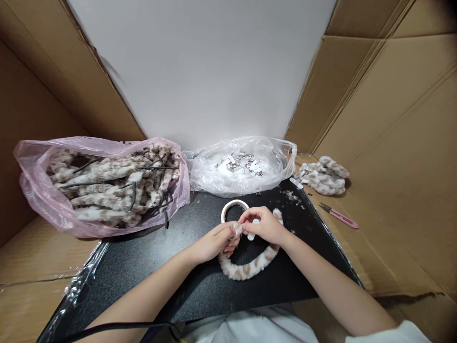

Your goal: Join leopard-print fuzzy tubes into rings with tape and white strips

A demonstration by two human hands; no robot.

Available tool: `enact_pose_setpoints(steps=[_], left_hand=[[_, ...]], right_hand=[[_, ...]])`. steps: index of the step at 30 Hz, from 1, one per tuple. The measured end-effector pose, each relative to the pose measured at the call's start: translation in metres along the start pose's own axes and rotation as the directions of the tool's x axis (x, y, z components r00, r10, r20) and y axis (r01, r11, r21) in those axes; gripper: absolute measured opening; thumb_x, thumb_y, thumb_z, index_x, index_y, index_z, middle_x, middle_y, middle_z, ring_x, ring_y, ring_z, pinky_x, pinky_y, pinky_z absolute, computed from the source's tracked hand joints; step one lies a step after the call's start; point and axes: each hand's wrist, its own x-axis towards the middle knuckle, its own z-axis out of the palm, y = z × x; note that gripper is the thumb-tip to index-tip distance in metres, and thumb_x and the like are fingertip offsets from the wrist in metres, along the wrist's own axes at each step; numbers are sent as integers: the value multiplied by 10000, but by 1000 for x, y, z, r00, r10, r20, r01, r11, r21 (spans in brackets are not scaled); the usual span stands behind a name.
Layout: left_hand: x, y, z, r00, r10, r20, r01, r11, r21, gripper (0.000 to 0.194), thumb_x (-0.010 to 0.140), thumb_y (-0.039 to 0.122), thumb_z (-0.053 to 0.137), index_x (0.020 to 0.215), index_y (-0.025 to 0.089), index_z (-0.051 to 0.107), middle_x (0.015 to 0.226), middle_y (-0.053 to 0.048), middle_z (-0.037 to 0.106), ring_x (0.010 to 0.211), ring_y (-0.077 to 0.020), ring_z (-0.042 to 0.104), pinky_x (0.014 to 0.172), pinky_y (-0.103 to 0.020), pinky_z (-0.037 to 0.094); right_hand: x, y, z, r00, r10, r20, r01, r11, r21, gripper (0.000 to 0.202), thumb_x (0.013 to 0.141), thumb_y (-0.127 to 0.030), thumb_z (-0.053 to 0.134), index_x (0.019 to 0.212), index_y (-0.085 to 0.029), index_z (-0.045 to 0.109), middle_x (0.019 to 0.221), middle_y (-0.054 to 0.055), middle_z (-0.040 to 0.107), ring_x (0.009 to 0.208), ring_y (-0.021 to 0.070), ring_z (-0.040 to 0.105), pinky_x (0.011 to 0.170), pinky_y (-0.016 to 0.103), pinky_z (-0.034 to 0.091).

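A curved furry headband, cream with light brown patches, lies in a loop on the black table. My left hand is closed around one end of it, lifting that end a little. The fingertips of my right hand are pinched together right at this end. A small white tab with a rounded end sticks out from under the right fingers; how it is attached is hidden. Behind my hands, a roll of cream tape lies flat, partly covered by them. The headband's other end rests beyond my right wrist.
A pink bag full of furry strips with black bands stands left. Beside it, a clear bag holds white tags. Furry pieces and pink-handled thread snips lie right. Cardboard walls flank the black table.
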Motion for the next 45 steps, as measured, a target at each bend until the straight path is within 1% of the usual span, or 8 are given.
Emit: enact_pose_setpoints(steps=[4, 9, 13, 20, 27, 33, 38, 45], left_hand=[[0, 0, 0, 1000, 30, -6, -30, 1000, 0, 124, 803, 252, 467, 911, 192, 454, 578, 80, 379, 479, -70, 322, 500, -194, 354], [-1, 1, 1, 1000, 24, -11, -25, 1000, -16, 249, 756, 194, 448, 1000, 215, 404, 560, 102, 372, 450, -66, 321, 498, -189, 357], [-1, 3, 2, 997, 38, -71, -40, 999, -23, 299, 715, 182, 423, 1003, 231, 356, 561, 102, 436, 439, -72, 370, 504, -202, 399], [-1, 3, 1, 976, 116, -183, -108, 993, 54, 140, 815, 229, 429, 862, 238, 297, 657, 58, 609, 477, -87, 484, 538, -218, 446], [-3, 2, 2, 976, 153, -153, -138, 985, 107, 333, 878, 468, 568, 822, 215, 358, 612, 81, 495, 487, -56, 392, 452, -150, 338], [0, 3, 2, 960, 192, -203, -188, 981, 42, 371, 845, 507, 618, 869, 231, 371, 536, 125, 394, 416, -39, 299, 404, -128, 296], [2, 11, -2, 890, 283, -357, -316, 948, -36, 363, 826, 509, 637, 906, 240, 408, 501, 142, 338, 371, -26, 232, 393, -133, 325], [1, 19, -5, 763, 377, -525, -480, 875, -69, 360, 785, 485, 685, 882, 228, 451, 575, 116, 314, 425, -25, 288, 433, -126, 320]], right_hand=[[-3, -5, 0, 994, -100, -42, 95, 989, -112, 210, 678, -29, 619, 782, -183, 716, 788, 8, 623, 748, 157, 562, 724, 291, 439], [-5, -9, 1, 958, -275, 80, 285, 891, -353, 235, 703, -30, 681, 846, -211, 722, 871, 22, 596, 866, 187, 521, 808, 324, 431], [-4, -6, 2, 940, -331, 82, 337, 864, -375, 215, 714, -13, 696, 813, -203, 699, 895, 29, 648, 920, 203, 547, 857, 353, 429], [-4, -2, 2, 943, -328, 47, 320, 863, -391, 158, 762, -61, 688, 819, -207, 709, 838, 32, 736, 878, 219, 614, 854, 380, 442], [-5, 0, 4, 947, -314, 65, 312, 856, -412, 119, 791, -95, 663, 801, -204, 710, 823, 43, 724, 834, 217, 624, 812, 372, 452], [-4, -4, 3, 949, -313, 28, 295, 858, -420, 167, 784, -81, 668, 887, -205, 712, 823, 35, 708, 820, 201, 614, 775, 339, 458], [-2, -1, -1, 947, -296, -122, 188, 822, -537, 107, 832, -118, 629, 899, -194, 664, 895, 56, 690, 893, 210, 590, 812, 354, 457], [-4, -1, -14, 976, -202, 79, 204, 732, -650, 265, 657, -229, 804, 853, -226, 624, 1015, 28, 617, 1000, 238, 516, 917, 416, 376]])
